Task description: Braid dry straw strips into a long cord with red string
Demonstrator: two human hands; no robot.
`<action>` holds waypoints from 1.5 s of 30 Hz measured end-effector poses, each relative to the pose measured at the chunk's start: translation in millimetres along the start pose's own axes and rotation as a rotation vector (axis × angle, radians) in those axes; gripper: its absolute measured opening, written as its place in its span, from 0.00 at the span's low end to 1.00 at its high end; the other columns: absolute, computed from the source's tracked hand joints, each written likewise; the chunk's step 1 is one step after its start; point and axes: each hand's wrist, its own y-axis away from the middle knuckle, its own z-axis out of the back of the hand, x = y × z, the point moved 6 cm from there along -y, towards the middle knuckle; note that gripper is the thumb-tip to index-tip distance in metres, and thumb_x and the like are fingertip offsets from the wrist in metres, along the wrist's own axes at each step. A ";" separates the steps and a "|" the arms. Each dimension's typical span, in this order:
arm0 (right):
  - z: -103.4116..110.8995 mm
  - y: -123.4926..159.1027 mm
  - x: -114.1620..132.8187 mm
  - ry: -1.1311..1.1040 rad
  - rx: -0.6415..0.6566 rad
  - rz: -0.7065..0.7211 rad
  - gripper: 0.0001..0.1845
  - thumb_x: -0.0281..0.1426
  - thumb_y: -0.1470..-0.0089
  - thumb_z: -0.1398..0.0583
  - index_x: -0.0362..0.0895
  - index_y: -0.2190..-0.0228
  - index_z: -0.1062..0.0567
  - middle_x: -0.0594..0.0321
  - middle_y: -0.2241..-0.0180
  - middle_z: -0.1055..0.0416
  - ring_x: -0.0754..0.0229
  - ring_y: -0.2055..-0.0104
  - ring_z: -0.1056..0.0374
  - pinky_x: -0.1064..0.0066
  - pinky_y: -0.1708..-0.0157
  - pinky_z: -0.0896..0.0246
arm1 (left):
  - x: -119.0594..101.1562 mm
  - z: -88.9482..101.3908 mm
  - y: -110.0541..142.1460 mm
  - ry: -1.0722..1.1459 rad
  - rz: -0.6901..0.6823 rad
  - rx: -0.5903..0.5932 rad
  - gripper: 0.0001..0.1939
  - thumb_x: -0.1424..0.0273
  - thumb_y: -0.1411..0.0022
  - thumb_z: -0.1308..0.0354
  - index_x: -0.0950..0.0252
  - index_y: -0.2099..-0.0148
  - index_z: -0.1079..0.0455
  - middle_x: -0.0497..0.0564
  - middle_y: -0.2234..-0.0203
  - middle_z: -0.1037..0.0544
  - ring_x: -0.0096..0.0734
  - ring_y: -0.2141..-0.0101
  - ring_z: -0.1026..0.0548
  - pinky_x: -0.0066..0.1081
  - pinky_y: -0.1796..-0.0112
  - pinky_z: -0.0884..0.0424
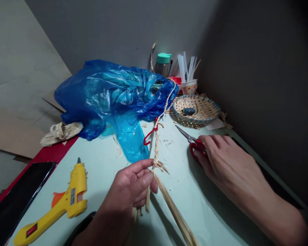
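Note:
My left hand (133, 186) pinches a braided straw cord (156, 147) at the end of its braid, with loose straw strands (173, 208) trailing toward me. The cord runs taut up the table into a blue plastic bag (110, 94), and a red tie (151, 132) hangs on it midway. My right hand (218, 153) lies over the red handles of a pair of scissors (188, 136) on the pale green table (195, 191); the blades point away to the left. The fingers curl around the handles.
A yellow glue gun (59, 203) lies at the near left beside a dark phone (17, 198). A small woven basket (197, 109) holds a dark object at the back. Behind it stand a cup of glue sticks (188, 80) and a green-capped bottle (163, 63). A straw bundle (61, 132) lies left.

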 end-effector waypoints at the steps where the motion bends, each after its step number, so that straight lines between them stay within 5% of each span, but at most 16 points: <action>1: -5.8 0.2 -1.0 0.060 0.027 0.013 0.10 0.32 0.41 0.50 0.41 0.69 0.32 0.52 0.71 0.34 0.52 0.68 0.39 0.63 0.71 0.46 | 0.0 0.0 0.1 0.016 0.005 0.001 0.22 0.66 0.48 0.36 0.69 0.52 0.33 0.45 0.81 0.32 0.10 0.85 0.54 0.21 0.83 0.59; 10: -22.5 2.6 -7.3 0.018 0.118 -0.064 0.03 0.27 0.43 0.48 0.42 0.67 0.35 0.55 0.73 0.34 0.53 0.71 0.37 0.66 0.76 0.46 | -6.0 1.3 -1.1 0.134 -0.032 0.054 0.16 0.68 0.45 0.39 0.68 0.54 0.33 0.44 0.80 0.33 0.09 0.86 0.55 0.19 0.83 0.59; 14: -3.7 8.8 -16.9 -0.439 -0.012 -0.169 0.12 0.37 0.42 0.48 0.44 0.58 0.37 0.52 0.65 0.32 0.57 0.72 0.34 0.67 0.75 0.40 | -9.2 0.9 -0.2 0.169 -0.046 0.080 0.15 0.68 0.44 0.40 0.68 0.55 0.33 0.43 0.80 0.34 0.09 0.86 0.55 0.20 0.83 0.59; 19: 16.5 23.5 4.6 -0.899 0.017 0.025 0.23 0.35 0.43 0.45 0.49 0.47 0.40 0.57 0.62 0.32 0.59 0.67 0.31 0.70 0.70 0.34 | -8.3 1.9 -0.4 0.240 -0.031 0.081 0.13 0.70 0.44 0.41 0.67 0.56 0.33 0.42 0.80 0.35 0.10 0.86 0.56 0.20 0.83 0.59; 26: 21.6 37.0 37.8 -0.807 0.045 0.168 0.30 0.33 0.51 0.39 0.49 0.47 0.42 0.56 0.61 0.36 0.58 0.65 0.32 0.72 0.69 0.31 | -6.0 -0.2 -3.0 0.310 -0.006 0.128 0.12 0.72 0.42 0.43 0.67 0.55 0.33 0.43 0.80 0.35 0.11 0.85 0.57 0.19 0.83 0.60; 33: 22.5 41.0 46.4 -0.763 -0.006 0.236 0.26 0.27 0.46 0.45 0.46 0.46 0.44 0.53 0.59 0.40 0.59 0.60 0.33 0.73 0.64 0.30 | -7.0 -2.4 -2.8 0.453 0.002 0.162 0.15 0.76 0.46 0.41 0.65 0.54 0.33 0.42 0.79 0.36 0.12 0.83 0.59 0.19 0.81 0.58; 45: 21.1 31.3 56.3 -0.731 0.021 0.241 0.23 0.28 0.45 0.47 0.43 0.48 0.42 0.53 0.60 0.40 0.58 0.62 0.34 0.70 0.65 0.30 | -0.4 -5.3 -2.0 0.375 0.004 0.206 0.10 0.71 0.42 0.43 0.66 0.58 0.37 0.41 0.80 0.34 0.10 0.86 0.58 0.19 0.83 0.59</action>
